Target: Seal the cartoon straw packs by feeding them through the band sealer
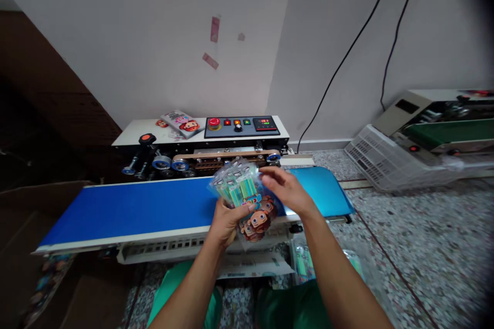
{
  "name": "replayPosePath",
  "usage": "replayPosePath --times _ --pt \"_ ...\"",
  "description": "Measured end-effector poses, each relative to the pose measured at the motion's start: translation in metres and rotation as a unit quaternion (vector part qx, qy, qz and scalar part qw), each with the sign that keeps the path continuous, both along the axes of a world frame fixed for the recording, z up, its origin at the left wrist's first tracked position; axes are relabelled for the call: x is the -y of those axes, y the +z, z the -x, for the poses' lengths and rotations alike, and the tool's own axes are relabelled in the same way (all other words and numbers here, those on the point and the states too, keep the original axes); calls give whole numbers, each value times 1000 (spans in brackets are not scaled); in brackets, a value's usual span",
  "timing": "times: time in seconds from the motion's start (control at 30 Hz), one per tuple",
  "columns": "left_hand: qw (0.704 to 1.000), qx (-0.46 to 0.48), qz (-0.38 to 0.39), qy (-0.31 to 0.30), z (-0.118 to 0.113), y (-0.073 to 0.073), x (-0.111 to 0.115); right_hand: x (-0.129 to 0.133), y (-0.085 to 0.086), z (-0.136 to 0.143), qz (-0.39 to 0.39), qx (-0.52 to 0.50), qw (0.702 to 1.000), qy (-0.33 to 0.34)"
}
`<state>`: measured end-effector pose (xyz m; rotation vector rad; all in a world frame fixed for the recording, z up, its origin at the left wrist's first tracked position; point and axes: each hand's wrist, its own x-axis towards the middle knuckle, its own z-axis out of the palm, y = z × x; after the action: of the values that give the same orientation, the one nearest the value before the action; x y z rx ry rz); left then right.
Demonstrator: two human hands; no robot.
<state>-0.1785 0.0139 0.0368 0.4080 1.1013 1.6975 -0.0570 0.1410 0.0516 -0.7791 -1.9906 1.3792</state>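
Note:
Several clear plastic packets (241,187) with green contents and cartoon faces are fanned out in my left hand (227,220), its thumb across their front. They are held above the blue conveyor belt (154,208). At the packets' upper right corner is my right hand (283,187), its fingers bent with the tips close together at the plastic edge. Whether those fingertips pinch a packet is too small to tell. Behind the packets stands the sealing machine (193,156), with rollers and a lit control panel (242,127).
A printed packet (183,123) lies on the machine's top. More packets (303,262) are below the belt at the right. A white crate (380,162) and a second machine (436,128) stand at the right. At the lower left is a cardboard box (92,288).

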Motion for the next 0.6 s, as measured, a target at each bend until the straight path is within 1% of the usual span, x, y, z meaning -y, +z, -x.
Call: replayPosePath --times 0.03,0.07,0.1,0.17,0.23,0.3,0.4,0.47,0.6 --pt "1000 -1 -3 4 0 0 0 5 3 2 24 -25 999 30" --pt "1000 -3 -6 8 0 0 0 10 4 4 41 -43 997 41" --pt "1000 -4 -9 9 0 0 0 13 4 6 55 -60 996 35" --pt "1000 -4 -18 1 -1 0 1 16 2 9 93 -93 991 0" --pt "1000 -2 -26 -11 -2 1 2 15 -1 9 141 -123 982 -30" --pt "999 2 -32 -11 -2 1 2 12 -3 7 179 -152 971 -47" --pt "999 7 -38 -7 -2 0 2 8 -4 3 191 -176 964 -60" --pt "999 6 -39 -11 -1 -1 2 6 -5 2 186 -175 965 -58" --pt "999 -6 -29 -13 0 -2 1 7 -6 5 198 -169 964 -53"
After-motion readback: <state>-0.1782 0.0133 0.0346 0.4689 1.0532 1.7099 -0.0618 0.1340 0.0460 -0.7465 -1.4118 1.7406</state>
